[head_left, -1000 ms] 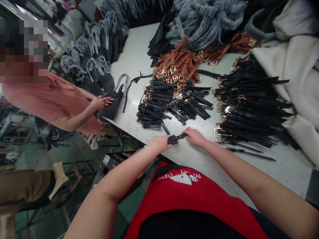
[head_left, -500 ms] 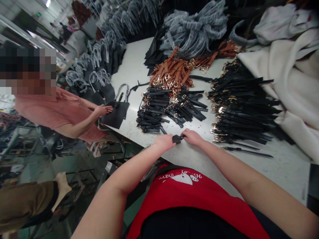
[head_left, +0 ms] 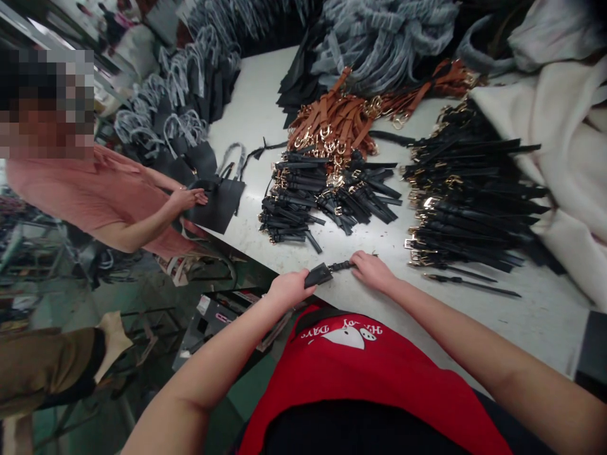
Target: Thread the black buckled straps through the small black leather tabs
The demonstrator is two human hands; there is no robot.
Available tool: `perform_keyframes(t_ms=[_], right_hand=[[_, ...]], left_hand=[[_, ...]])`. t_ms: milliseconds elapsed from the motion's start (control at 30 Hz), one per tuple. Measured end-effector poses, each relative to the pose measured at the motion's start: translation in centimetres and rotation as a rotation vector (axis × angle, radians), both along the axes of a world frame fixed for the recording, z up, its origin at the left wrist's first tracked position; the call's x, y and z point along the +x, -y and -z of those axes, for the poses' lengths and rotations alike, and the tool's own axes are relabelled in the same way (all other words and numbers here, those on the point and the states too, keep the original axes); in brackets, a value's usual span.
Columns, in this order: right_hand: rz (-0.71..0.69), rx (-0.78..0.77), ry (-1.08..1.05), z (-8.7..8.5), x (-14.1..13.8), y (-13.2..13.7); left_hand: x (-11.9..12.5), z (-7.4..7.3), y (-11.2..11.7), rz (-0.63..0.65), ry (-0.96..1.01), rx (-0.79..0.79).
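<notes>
Between my two hands I hold a short black strap just above the near edge of the white table. My left hand is closed on its wider left end. My right hand pinches the thin right end. Beyond them lie a heap of short black straps with gold buckles, a bigger pile of long black straps to the right, and a bunch of brown straps further back.
A person in a pink top stands at the table's left edge with a hand on a black bag. Grey-handled black bags are stacked behind. Cream cloth covers the right side. A dark object sits at the near right.
My hands have drawn apart, the left one pulling back toward the table edge, so more of the strap shows between them. The other person's hand stays on the black bag.
</notes>
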State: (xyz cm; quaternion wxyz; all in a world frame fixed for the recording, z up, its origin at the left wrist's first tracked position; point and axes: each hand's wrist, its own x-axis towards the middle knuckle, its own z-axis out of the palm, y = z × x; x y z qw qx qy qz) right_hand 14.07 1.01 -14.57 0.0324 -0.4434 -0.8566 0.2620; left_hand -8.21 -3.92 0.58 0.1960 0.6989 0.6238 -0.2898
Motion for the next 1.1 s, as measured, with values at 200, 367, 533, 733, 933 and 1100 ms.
perform_keyframes(t_ms=[200, 367, 533, 733, 933, 1100], right_hand=[[0.071, -0.058, -0.057, 1.4, 0.1, 0.1], [0.093, -0.091, -0.038, 1.1, -0.1, -0.1], [0.115, -0.112, -0.022, 1.0, -0.1, -0.3], [0.108, -0.132, -0.029, 0.8, -0.1, -0.7], [0.105, -0.147, -0.029, 0.7, -0.1, -0.9], [0.109, -0.166, -0.012, 0.7, -0.1, -1.1]], left_hand=[[2.6, 1.8, -1.4, -0.013, 0.056, 0.025], [3.2, 2.0, -2.0, -0.035, 0.081, -0.009], [2.2, 1.2, -1.6, -0.011, 0.007, -0.046], [2.6, 0.7, -2.3, 0.050, 0.007, -0.040], [3.6, 1.1, -2.5, 0.044, 0.019, -0.011], [4.7, 1.8, -4.2, 0.051, 0.023, -0.031]])
